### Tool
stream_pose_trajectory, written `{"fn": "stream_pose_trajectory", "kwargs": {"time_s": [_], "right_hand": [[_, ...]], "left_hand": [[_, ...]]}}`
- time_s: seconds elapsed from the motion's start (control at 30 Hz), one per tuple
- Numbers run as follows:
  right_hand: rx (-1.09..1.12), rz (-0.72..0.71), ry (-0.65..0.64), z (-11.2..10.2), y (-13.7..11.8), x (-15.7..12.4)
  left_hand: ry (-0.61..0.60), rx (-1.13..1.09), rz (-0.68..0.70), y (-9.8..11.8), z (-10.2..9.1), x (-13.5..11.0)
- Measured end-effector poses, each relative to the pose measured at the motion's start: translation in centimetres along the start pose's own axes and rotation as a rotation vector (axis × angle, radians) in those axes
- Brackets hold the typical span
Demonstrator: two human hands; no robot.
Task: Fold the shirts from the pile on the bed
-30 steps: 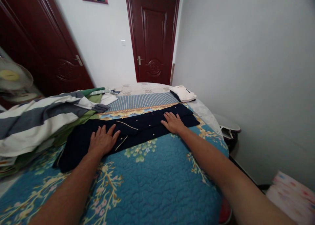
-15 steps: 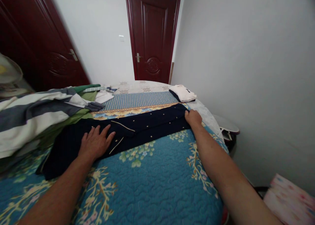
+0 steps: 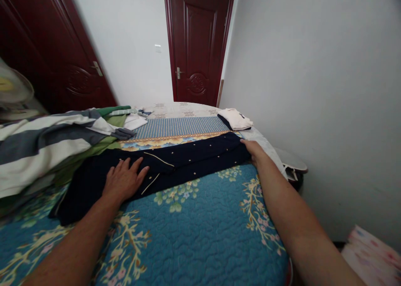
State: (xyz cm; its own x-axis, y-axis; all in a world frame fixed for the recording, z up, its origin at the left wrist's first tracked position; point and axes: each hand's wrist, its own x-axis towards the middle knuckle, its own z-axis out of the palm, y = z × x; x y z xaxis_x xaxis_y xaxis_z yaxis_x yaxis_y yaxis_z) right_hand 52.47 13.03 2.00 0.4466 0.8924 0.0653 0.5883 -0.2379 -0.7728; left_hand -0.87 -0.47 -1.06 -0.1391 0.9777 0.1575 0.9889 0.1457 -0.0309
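Note:
A long, folded navy garment (image 3: 200, 156) with small pale dots and thin cream piping lies stretched across the bed in the head view. My left hand (image 3: 124, 179) rests flat on its left part, fingers apart and palm down. At the garment's far right end, my right hand (image 3: 253, 150) grips the edge. One digit shows along the top of the cloth, while the other fingers are mostly hidden. Whether the garment is trousers or a top cannot be told.
Striped and green clothes (image 3: 46, 146) are heaped on the left. A cream and dark folded stack (image 3: 234, 120) sits beyond my right hand. The blue floral quilt (image 3: 200, 227) covers the bed. A round white-topped stool (image 3: 291, 160) stands by the right wall.
My right hand has shifted slightly right at the garment's end, and its grip on the edge looks looser in shape. The left hand stays in place on the cloth. The view has turned slightly.

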Motion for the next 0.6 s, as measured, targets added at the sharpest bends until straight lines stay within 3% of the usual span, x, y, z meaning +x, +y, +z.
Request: {"fn": "stream_pose_trajectory", "kwargs": {"time_s": [0.33, 0.47, 0.6], "right_hand": [[0.066, -0.055, -0.015, 0.2, -1.6, -1.2], [-0.051, -0.341, 0.040, 1.1, -4.5, -3.4], [-0.244, -0.583, -0.019, 4.7, -7.8, -9.0]], "left_hand": [[0.007, 0.025, 0.004, 0.3, -0.2, -0.2], [0.008, 0.011, 0.000, 0.5, -0.5, -0.3], [0.020, -0.010, 0.006, 0.6, -0.7, -0.4]]}}
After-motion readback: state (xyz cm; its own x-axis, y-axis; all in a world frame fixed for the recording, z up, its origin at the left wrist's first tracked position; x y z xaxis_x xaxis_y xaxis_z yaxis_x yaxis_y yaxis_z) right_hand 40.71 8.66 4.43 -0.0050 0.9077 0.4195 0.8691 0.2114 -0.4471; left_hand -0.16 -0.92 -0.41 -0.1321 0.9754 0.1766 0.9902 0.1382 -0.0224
